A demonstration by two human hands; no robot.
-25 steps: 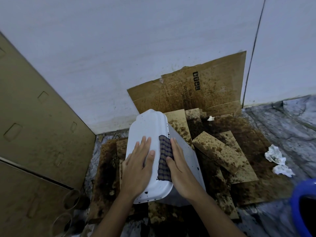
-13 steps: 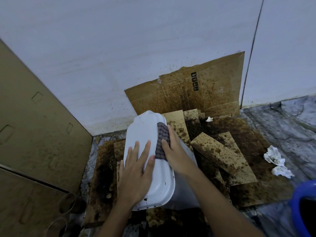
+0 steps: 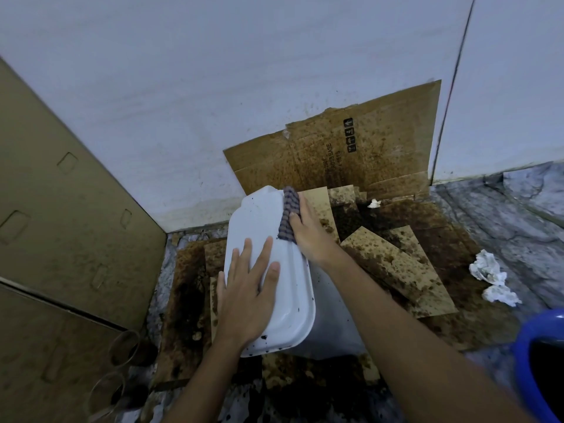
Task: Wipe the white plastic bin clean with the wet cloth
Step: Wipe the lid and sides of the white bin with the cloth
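The white plastic bin [image 3: 294, 303] stands upside down on stained cardboard, its base facing me with dark specks near the front edge. My left hand [image 3: 248, 296] lies flat on the base with fingers spread, holding it steady. My right hand [image 3: 308, 235] presses a dark checked cloth [image 3: 288, 216] against the bin's far right edge. The cloth is folded and partly hidden under my fingers.
Stained cardboard sheets [image 3: 393, 264] cover the floor, and one sheet [image 3: 335, 154] leans on the wall. Crumpled white tissues [image 3: 491, 277] lie at right. A blue bucket [image 3: 537, 364] sits at the lower right. Cardboard panels [image 3: 70, 227] and tape rolls [image 3: 122, 370] stand left.
My right hand has slid the cloth along the bin's right edge away from me, from the middle to the far end. My left hand has stayed flat on the base.
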